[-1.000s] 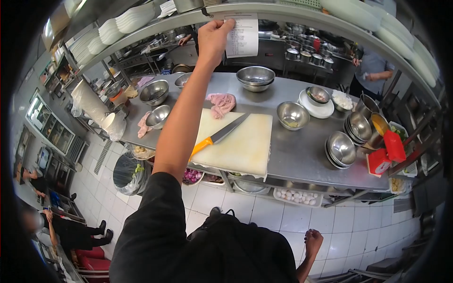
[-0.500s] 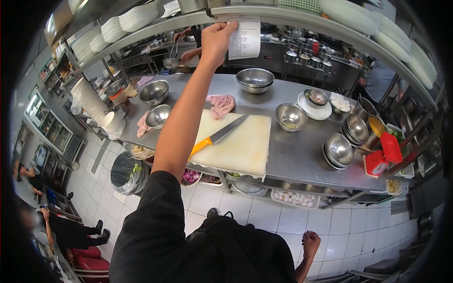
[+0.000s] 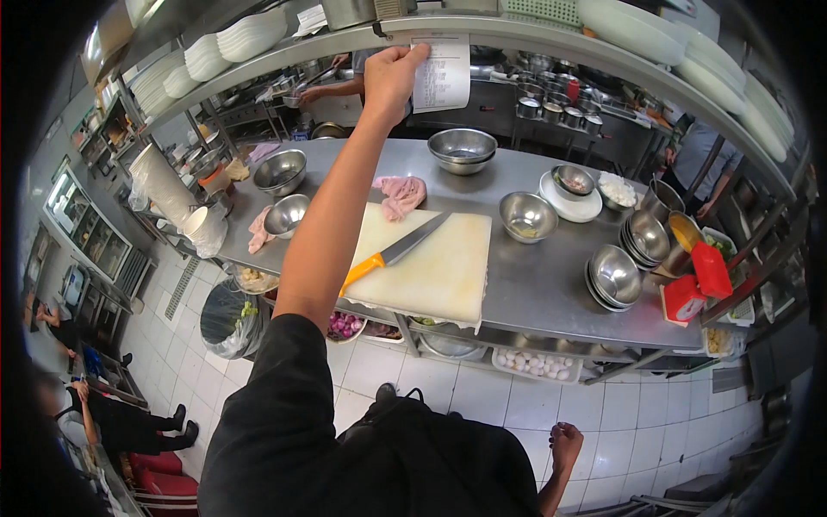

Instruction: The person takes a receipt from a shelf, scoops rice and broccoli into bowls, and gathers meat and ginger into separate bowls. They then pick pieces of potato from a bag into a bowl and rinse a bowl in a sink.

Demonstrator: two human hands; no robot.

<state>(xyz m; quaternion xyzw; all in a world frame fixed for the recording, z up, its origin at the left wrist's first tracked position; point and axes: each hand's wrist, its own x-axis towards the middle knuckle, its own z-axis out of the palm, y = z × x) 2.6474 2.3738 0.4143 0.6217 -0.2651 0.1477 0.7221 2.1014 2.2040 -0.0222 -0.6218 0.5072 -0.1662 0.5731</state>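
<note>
My left hand (image 3: 393,79) is raised to the edge of the overhead shelf, pinching a printed order slip (image 3: 443,79) by its upper left corner. The slip hangs flat, its rows of print turned towards me. Beneath my outstretched arm, a knife (image 3: 396,251) with a yellow handle rests on a white cutting board (image 3: 448,274). A pink cloth (image 3: 401,196) lies bunched at the board's far edge. Down at my right side, my right hand (image 3: 565,445) hangs over the floor with its fingers curled in, and I see nothing in it.
Metal bowls (image 3: 462,152) and a red scale (image 3: 685,297) stand on the steel counter (image 3: 551,293). Plates line the overhead shelf (image 3: 551,28). A tray of eggs (image 3: 536,362) sits below, and a lined bin (image 3: 233,323) stands left. Other people work across the counter and at left.
My left hand and the slip have shifted very slightly left in view. Across the counter, a co-worker's arm has moved, and another person at right shows more. My right hand stays put.
</note>
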